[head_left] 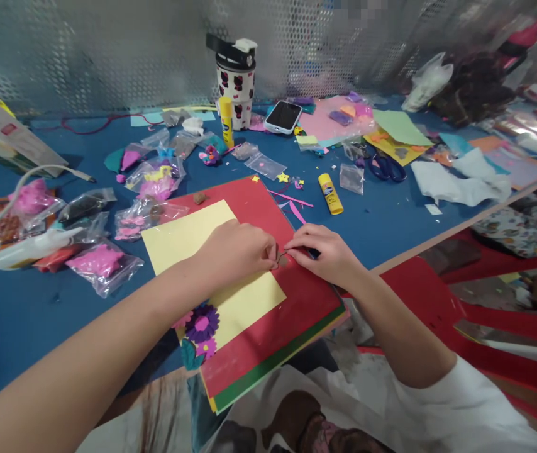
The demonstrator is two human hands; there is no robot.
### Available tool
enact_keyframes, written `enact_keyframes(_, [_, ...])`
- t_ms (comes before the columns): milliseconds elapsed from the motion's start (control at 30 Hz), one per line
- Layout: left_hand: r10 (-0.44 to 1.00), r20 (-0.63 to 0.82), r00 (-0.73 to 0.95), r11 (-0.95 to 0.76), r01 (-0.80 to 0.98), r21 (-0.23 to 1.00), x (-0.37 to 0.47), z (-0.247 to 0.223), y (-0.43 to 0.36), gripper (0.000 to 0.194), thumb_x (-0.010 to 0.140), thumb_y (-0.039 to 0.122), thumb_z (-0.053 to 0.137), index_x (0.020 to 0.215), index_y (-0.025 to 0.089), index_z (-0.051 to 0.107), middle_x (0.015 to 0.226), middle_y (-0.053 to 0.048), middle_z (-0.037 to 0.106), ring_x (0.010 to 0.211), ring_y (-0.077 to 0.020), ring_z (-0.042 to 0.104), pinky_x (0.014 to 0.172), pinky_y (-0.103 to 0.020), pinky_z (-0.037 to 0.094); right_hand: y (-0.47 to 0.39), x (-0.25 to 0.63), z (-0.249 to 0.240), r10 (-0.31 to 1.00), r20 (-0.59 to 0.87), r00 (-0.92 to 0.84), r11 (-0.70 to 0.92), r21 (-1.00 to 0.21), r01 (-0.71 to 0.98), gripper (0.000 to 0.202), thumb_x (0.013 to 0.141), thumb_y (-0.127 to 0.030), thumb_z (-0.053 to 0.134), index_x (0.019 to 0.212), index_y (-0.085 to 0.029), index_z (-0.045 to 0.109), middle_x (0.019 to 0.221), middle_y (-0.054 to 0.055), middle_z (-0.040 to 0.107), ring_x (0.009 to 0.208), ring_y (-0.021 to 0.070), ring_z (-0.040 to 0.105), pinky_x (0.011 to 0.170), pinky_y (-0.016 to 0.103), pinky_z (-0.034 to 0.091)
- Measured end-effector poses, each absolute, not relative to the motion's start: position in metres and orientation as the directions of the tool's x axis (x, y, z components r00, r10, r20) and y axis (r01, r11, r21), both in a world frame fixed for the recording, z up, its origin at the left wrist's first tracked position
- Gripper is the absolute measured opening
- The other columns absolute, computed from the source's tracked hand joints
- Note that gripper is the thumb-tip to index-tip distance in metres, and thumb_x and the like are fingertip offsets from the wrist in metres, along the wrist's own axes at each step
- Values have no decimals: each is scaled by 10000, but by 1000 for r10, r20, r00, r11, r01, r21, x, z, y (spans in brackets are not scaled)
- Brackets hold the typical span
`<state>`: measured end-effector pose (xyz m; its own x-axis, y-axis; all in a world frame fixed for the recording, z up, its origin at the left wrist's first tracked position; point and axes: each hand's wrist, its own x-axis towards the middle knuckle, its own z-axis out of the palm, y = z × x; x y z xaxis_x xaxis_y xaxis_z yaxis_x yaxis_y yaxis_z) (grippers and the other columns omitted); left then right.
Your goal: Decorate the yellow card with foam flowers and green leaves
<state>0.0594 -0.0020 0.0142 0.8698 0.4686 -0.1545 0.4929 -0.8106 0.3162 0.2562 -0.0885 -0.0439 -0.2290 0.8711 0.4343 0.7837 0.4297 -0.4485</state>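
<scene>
My left hand (244, 248) is closed in a pinch above the yellow sheet (249, 301), at one end of a thin brown strand (282, 255). From the other side, my right hand (324, 253) pinches the strand's other end with thumb and forefinger. Something small and dark shows under the right fingers; I cannot make out what it is. Beneath the yellow sheet lies a red sheet (249, 365) on top of a stack of coloured sheets. Purple and pink flowers (202, 324) with teal leaves sit at the yellow sheet's near left corner. A small brown lump (199, 197) rests on the red sheet.
Bags of coloured clay (101, 261) and a white glue bottle (35, 246) lie left. Behind stand a tumbler (235, 85) and a yellow glue stick (226, 123). Another glue stick (331, 194), scissors (386, 167) and a phone (283, 117) lie to the right.
</scene>
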Motion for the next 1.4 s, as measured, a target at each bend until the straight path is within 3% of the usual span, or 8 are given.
enact_keyframes(467, [471, -135, 872, -835, 490, 250, 59, 15, -5, 200, 844, 333, 539, 778, 258, 712, 769, 6, 740, 722, -184, 651, 652, -303, 350, -88, 257, -46, 872, 448, -199, 390, -389, 834, 127, 836, -159, 610, 872, -246, 695, 896, 23, 702, 854, 178, 657, 750, 329, 436])
enact_keyframes(700, [459, -110, 882, -846, 471, 247, 59, 17, -5, 217, 863, 342, 529, 798, 251, 714, 785, 9, 745, 730, -168, 651, 666, -298, 349, -89, 257, -42, 837, 491, -241, 465, -407, 787, 96, 893, -250, 601, 894, -256, 697, 868, 12, 714, 831, 163, 653, 730, 326, 415])
enact_keyframes(933, [485, -86, 870, -833, 490, 258, 61, 14, -2, 199, 876, 367, 564, 828, 247, 714, 786, 12, 738, 748, -177, 654, 663, -298, 357, -85, 252, -39, 845, 421, -329, 491, -368, 790, 80, 882, -298, 646, 873, -256, 713, 877, -5, 731, 801, 148, 647, 714, 331, 382])
enact_keyframes(1167, [468, -77, 880, -860, 474, 188, 55, 17, 6, 187, 872, 265, 551, 912, 257, 733, 958, -11, 743, 895, -207, 659, 715, -302, 396, -96, 246, -24, 822, 386, -420, 499, -130, 857, 161, 907, -333, 594, 932, -274, 742, 909, 16, 722, 789, 161, 606, 679, 349, 346])
enact_keyframes(1267, [461, -80, 884, -864, 467, 186, 53, 16, 8, 176, 851, 256, 571, 913, 252, 735, 975, -15, 737, 894, -204, 658, 718, -296, 407, -97, 238, -22, 816, 397, -421, 478, -54, 877, 193, 918, -282, 565, 852, -263, 746, 846, 11, 725, 742, 148, 595, 656, 346, 324])
enact_keyframes(1333, [456, -60, 888, -869, 458, 188, 53, 13, 9, 177, 850, 261, 568, 909, 251, 734, 967, -15, 737, 901, -204, 659, 713, -293, 405, -94, 235, -23, 836, 398, -379, 444, -84, 892, 217, 899, -233, 564, 761, -239, 731, 796, 15, 726, 718, 144, 597, 650, 345, 322])
enact_keyframes(1400, [453, -49, 890, -871, 454, 186, 53, 10, 9, 174, 847, 269, 572, 910, 254, 734, 967, -12, 739, 912, -208, 662, 703, -291, 400, -91, 234, -25, 889, 363, -279, 377, -235, 896, 180, 865, -223, 583, 743, -224, 716, 796, 20, 729, 726, 151, 610, 663, 338, 345])
